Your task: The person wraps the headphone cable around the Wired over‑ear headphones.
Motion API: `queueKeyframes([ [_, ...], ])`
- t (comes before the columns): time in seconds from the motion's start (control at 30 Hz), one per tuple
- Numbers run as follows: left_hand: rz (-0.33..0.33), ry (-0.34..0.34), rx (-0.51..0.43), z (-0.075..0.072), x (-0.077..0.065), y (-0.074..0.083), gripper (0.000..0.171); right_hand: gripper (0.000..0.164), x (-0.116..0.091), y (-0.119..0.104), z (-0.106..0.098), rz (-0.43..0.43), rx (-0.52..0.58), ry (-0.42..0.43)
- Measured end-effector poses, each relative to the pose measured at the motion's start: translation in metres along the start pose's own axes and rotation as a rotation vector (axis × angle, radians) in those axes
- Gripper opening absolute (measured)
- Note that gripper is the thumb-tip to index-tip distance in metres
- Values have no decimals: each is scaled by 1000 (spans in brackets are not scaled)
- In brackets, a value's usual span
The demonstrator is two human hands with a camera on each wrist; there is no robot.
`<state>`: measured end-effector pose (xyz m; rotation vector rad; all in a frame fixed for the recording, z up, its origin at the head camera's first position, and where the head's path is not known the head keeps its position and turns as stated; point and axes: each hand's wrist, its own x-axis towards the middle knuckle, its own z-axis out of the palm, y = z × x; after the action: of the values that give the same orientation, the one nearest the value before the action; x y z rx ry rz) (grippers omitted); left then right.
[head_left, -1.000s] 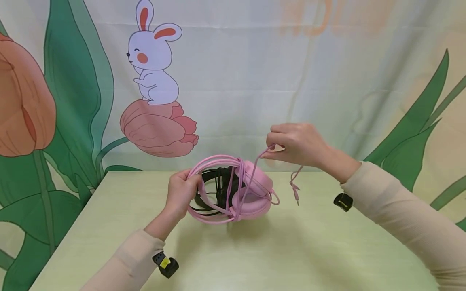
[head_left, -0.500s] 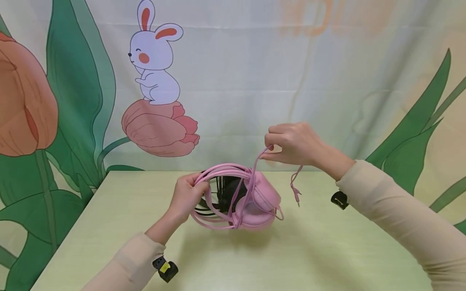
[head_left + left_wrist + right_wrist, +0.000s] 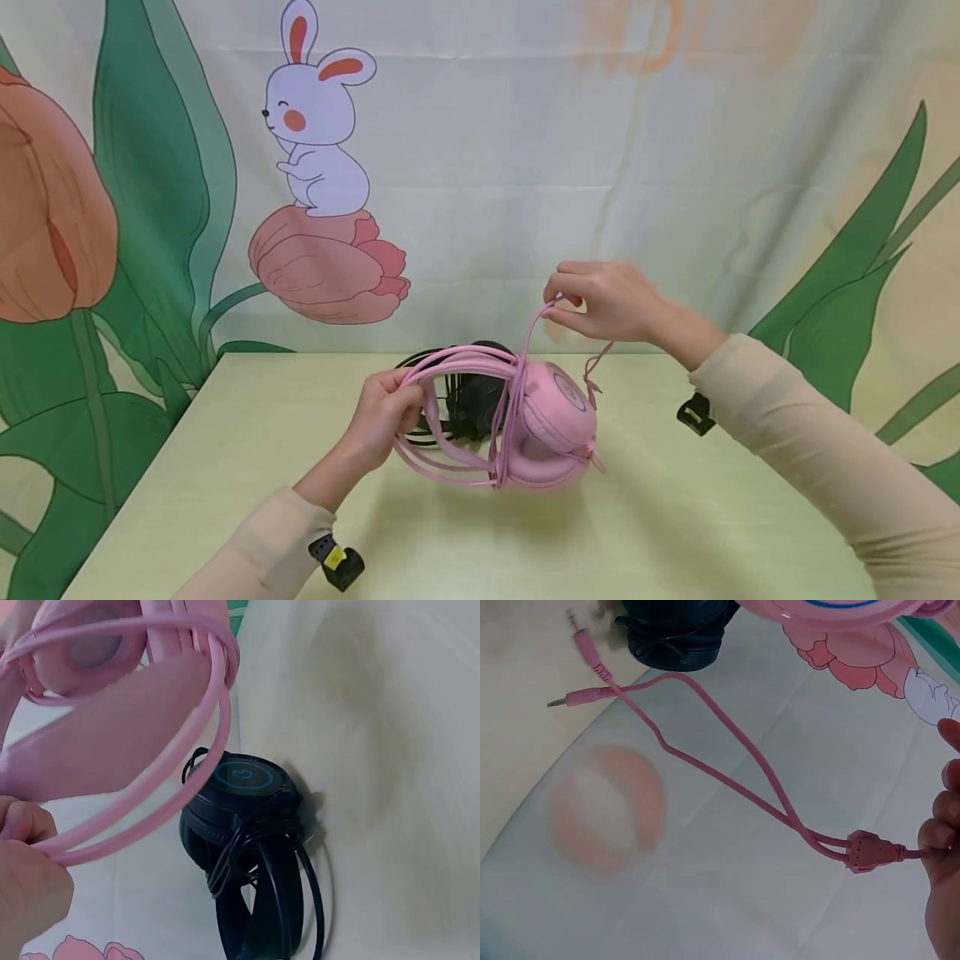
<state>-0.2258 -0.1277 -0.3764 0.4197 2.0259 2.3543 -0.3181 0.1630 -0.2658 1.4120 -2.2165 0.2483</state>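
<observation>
In the head view, pink over-ear headphones (image 3: 558, 412) hang tilted above the table, ear cups to the right. Their headband end is gripped by my left hand (image 3: 381, 417). A thin pink cable (image 3: 517, 417) is wound round the headband near the ear cups. One length of it rises to my right hand (image 3: 615, 302), which pinches it between thumb and fingers. From that hand hangs the cable's tail, seen in the right wrist view with a splitter (image 3: 870, 851) and two jack plugs (image 3: 585, 697). Behind lie black headphones (image 3: 240, 795) with their cable wound up, partly hidden in the head view.
The pale green table (image 3: 247, 500) runs back to a printed cloth (image 3: 480, 167) with a rabbit and tulips. Small black cameras (image 3: 337, 562) sit at both wrists.
The pink headphones have moved slightly right and lower, and turned so an ear cup's outer face shows. More of the black headphones appears. My right hand stays nearly in place with the cable.
</observation>
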Motion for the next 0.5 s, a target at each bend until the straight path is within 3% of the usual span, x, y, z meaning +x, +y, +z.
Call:
queueKeyframes([
  [0.23,11,-70,-143,-3,-3,-5,21,9,-4,4,9,107,164,-111],
  [0.5,25,-138,-227,-4,-6,-10,25,16,-11,8,26,282,353,-198],
])
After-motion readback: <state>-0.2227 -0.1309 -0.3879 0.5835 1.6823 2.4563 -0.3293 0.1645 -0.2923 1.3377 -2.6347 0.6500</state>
